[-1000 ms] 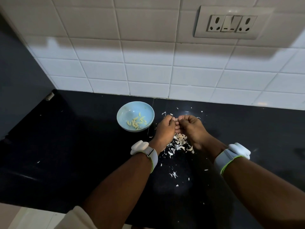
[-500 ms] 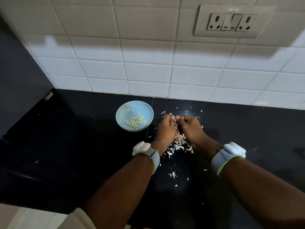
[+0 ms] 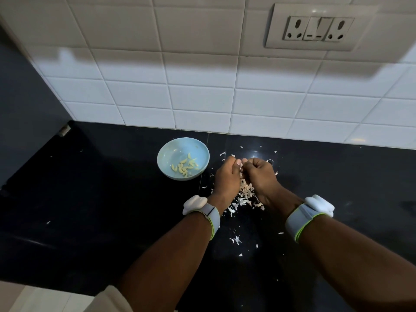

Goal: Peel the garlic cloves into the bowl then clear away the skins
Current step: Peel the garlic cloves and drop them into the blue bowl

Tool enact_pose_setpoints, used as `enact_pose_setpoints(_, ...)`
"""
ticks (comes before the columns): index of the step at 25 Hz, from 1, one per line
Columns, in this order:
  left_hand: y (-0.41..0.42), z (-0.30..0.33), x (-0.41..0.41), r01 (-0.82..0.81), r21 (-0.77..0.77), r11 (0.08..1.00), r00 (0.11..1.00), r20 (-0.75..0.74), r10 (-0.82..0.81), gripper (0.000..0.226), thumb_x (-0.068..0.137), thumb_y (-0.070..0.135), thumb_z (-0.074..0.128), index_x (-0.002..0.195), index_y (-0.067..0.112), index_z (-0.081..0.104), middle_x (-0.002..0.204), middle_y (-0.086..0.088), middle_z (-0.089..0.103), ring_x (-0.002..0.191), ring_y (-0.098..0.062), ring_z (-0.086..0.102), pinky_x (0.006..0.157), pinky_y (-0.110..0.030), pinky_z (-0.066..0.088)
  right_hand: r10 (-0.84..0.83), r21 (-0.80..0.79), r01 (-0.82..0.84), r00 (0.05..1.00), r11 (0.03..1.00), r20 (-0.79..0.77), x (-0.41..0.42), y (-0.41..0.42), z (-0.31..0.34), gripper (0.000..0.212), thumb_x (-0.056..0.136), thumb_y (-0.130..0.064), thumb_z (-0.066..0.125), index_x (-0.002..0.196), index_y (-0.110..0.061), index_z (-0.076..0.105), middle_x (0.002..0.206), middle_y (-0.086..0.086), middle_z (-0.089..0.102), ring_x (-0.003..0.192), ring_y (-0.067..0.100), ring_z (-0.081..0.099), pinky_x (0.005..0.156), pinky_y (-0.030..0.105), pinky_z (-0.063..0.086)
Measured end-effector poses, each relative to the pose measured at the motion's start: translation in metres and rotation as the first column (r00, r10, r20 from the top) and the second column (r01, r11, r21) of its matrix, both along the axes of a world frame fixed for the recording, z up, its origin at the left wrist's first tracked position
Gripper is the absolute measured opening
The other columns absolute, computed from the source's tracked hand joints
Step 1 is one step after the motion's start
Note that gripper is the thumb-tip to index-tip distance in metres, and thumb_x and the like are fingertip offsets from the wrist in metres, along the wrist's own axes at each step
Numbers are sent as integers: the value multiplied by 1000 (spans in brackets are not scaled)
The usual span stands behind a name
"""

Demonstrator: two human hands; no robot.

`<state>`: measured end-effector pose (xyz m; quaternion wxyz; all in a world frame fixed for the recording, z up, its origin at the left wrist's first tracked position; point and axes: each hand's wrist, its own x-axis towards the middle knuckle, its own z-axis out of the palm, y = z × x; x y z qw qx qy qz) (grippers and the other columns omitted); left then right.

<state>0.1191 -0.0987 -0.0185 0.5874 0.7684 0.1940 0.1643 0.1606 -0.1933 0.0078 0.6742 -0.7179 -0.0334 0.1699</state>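
A: What had moved since half a second before?

B: Very little. Both hands stayed together over the heap of skins, fingertips still meeting; the bowl had not shifted on the counter.

A: How did the left hand (image 3: 226,177) sit?

B: Fingers curled, thumb tip pressed toward the other hand. It pinched something small at the fingertips, but whether that was a clove or only skin was hidden.

A: And the right hand (image 3: 261,174)?

B: Curled as well, knuckles up, its fingertips touching the left's at the same small thing.

A: Where were the garlic cloves (image 3: 185,168)?

B: Peeled ones lay in a loose cluster on the floor of the pale blue bowl (image 3: 165,154), which stood just left of the left hand, near the tiled wall (image 3: 202,86).

A: The skins (image 3: 244,195)?

B: Heaped on the black counter (image 3: 101,199) under and between the wrists, with scattered flakes beyond the fingers and nearer the person. A grey wristband (image 3: 212,216) with a white block circled each wrist.
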Motion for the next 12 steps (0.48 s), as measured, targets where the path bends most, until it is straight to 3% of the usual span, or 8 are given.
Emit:
enact_pose_setpoints(5,-6,-5,4,-15,-81,997,1000,-2,15,31,101,39,43,85,15,52,78,-2,61,71,-15,51,68,-37,46,-47,-50,45,998,998,-38,-2,6,-4,32,107,-18,51,80,-4,63,63,7,56,50,11,45,48,26,39)
enact_pose_setpoints(8,-8,-6,4,-11,-213,977,999,-32,5,30,106,33,42,82,19,54,69,10,56,66,-10,48,65,-35,40,0,-211,10,999,977,49,2,0,-9,29,104,-18,53,79,-5,62,64,5,59,56,15,49,54,30,42)
enact_pose_setpoints(10,-9,-5,4,-39,-320,946,998,-66,18,32,109,31,40,81,21,54,63,12,49,59,-9,42,59,-32,35,13,-283,21,993,959,118,6,-6,-9,16,101,-13,58,90,-7,68,74,5,66,64,15,57,59,31,47)
enact_pose_setpoints(12,-8,1,3,-73,-408,910,994,-102,34,34,110,31,37,81,21,51,63,7,43,55,-10,38,52,-27,32,35,-177,-13,992,984,119,5,-10,-3,15,100,-3,60,107,-10,71,91,6,73,74,14,66,64,30,53)
